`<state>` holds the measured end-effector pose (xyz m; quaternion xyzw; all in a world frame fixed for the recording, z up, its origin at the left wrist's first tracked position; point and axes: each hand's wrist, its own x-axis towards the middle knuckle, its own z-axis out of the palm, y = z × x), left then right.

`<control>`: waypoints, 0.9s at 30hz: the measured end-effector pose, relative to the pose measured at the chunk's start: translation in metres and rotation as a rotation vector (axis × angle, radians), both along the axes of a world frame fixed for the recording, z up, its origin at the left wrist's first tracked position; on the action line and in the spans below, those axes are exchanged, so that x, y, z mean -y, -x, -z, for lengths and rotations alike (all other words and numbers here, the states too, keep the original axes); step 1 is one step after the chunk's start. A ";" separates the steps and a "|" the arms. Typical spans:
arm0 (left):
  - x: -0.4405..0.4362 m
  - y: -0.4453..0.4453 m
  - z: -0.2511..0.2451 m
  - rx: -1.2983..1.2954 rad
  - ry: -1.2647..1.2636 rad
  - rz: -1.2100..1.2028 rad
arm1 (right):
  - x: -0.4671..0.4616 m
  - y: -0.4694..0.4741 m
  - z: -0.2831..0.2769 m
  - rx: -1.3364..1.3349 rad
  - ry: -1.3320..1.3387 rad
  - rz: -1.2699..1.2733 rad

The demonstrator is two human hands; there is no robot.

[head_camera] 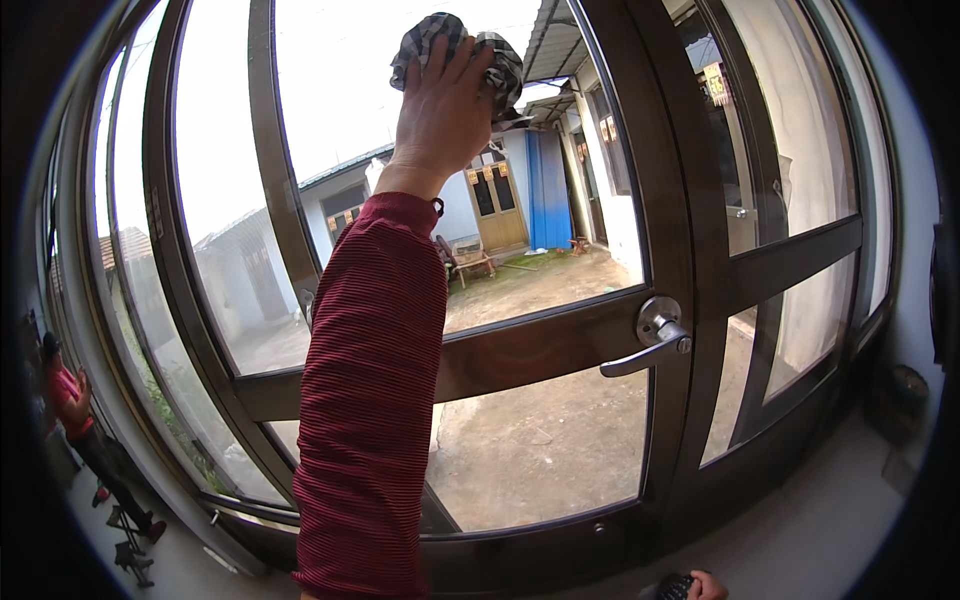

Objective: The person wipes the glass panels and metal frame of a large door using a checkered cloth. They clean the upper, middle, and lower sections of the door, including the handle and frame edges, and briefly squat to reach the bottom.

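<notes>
My left hand (446, 124), in a ribbed maroon sleeve (375, 360), is raised high in front of a glazed door. It presses a bunched black-and-white checked cloth (504, 71) to the upper glass pane (330, 90), fingers spread over the cloth. The door has a brown metal frame (540, 341) with a silver lever handle (660, 337), right of my forearm and untouched. At the bottom edge, my right hand (706, 586) is only partly in view. Its fingers are curled at a dark object with light marks (673, 587), too cut off to identify.
A fixed glazed panel (780, 330) adjoins the door's right side. Through the glass shows a courtyard (540, 457) with a blue sheet (547, 191) and a wooden door (499, 202). At far left stands a person (71, 405) near a small stool (131, 559). A round pot-like container (907, 386) is at right.
</notes>
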<state>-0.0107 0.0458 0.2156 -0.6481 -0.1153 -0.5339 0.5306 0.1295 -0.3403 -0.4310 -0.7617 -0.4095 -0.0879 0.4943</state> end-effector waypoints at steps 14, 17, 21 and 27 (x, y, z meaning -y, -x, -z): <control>-0.105 0.300 0.027 0.430 -0.009 -0.161 | -0.003 0.003 0.007 0.127 0.124 0.033; -0.103 0.348 0.069 0.505 0.162 -0.098 | -0.005 0.005 0.007 0.133 0.139 0.032; -0.093 0.376 0.115 0.388 0.215 -0.112 | -0.010 0.008 0.008 0.083 0.124 0.025; -0.096 0.341 0.199 0.606 0.342 0.037 | -0.012 0.010 0.011 0.091 0.039 -0.004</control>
